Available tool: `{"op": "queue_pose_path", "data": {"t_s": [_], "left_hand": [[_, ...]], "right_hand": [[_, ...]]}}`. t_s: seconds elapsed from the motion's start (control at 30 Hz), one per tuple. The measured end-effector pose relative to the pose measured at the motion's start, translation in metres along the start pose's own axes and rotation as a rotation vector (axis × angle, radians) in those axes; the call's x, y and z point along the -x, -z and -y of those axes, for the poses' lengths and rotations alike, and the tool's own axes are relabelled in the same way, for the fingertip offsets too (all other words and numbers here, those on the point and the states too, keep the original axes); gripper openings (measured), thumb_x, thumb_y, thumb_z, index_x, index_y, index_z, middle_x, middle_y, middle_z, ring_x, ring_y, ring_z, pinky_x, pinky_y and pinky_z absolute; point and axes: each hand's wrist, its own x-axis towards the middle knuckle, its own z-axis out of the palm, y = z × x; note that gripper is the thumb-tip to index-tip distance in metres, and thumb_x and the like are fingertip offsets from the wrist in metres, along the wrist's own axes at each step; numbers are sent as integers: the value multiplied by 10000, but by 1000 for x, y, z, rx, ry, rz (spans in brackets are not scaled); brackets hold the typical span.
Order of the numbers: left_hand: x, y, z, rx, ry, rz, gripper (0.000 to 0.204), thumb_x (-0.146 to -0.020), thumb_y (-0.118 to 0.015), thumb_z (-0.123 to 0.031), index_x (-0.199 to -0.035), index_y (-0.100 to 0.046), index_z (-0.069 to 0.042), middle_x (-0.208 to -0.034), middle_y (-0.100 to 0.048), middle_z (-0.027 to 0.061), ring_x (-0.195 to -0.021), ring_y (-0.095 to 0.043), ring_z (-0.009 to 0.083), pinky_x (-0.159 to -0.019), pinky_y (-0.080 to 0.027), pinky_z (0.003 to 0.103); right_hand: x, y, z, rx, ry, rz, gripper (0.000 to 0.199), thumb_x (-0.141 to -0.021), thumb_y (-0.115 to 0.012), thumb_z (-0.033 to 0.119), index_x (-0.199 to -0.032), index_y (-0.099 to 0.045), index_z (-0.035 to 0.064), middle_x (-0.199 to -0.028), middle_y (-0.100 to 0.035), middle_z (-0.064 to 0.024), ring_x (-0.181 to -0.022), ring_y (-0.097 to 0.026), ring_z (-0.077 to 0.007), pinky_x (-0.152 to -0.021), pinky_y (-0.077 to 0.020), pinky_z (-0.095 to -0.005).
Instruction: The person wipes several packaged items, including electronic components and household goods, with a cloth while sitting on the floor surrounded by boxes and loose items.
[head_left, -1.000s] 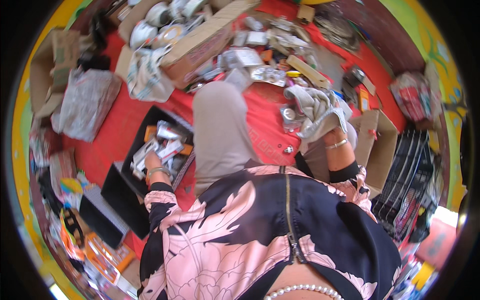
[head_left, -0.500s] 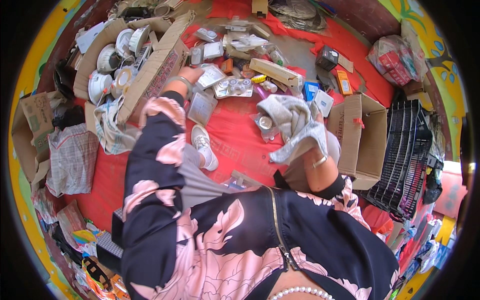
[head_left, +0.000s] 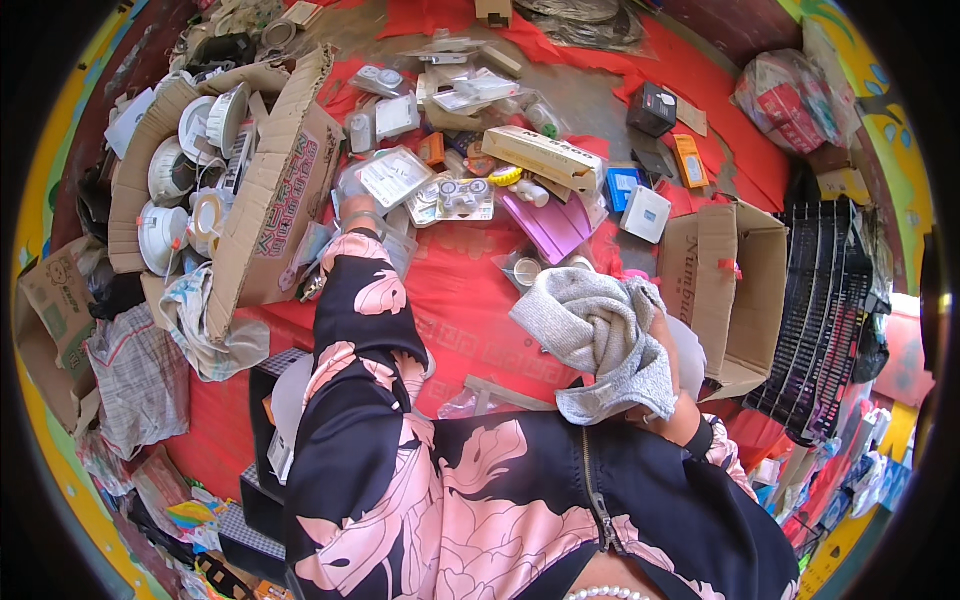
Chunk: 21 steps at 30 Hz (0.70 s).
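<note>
My right hand [head_left: 662, 345], closed, grips a grey knitted cloth [head_left: 590, 330] that hangs bunched in front of my body at the right. My left hand [head_left: 357, 206] reaches forward at the edge of the pile, right by a flat white square item in clear plastic [head_left: 396, 178]. Its fingers are hidden, so whether it holds the packet does not show. Beside that packet lies a clear pack with round pieces [head_left: 466, 198]. A purple flat plastic piece [head_left: 550, 225] lies just beyond the cloth, with a small round can in plastic [head_left: 527, 268] near it.
A cardboard box [head_left: 285, 200] with round white lamps [head_left: 170, 170] stands at the left. To the right are an open carton [head_left: 695, 275] and a black plastic crate [head_left: 830, 310]. A long cream box [head_left: 543, 157] and small boxes lie ahead on red sheeting [head_left: 480, 320].
My right hand has drawn the cloth back toward my body, and more of the purple piece shows. My left hand has come back a little, and the packet beside it has shifted slightly nearer.
</note>
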Motion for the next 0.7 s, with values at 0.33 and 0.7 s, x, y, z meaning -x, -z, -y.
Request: {"op": "queue_pose_path", "data": {"t_s": [0.33,0.7], "left_hand": [[118,131,-115,696,-429,-514,175,-783,-534,-104,-921,-606,-22,-831,-633,190,-807,-607,363,-740,-473,402],[404,174,-109,314,-1563,-833,209,-744,-584,18,-952,-600,2,-1044,-587,140,-990,-577,283,-957,-378,463]], "right_hand": [[0,-19,4,249,148,-105,298,-804,-493,50,-1092,-540,-13,-941,-606,-94,-804,-606,-160,-698,-489,-257],[17,-40,3,-327,-36,404,430,-855,-561,313,-1153,-491,11,-1043,-605,-152,-906,-619,-267,-825,-505,-388]]}}
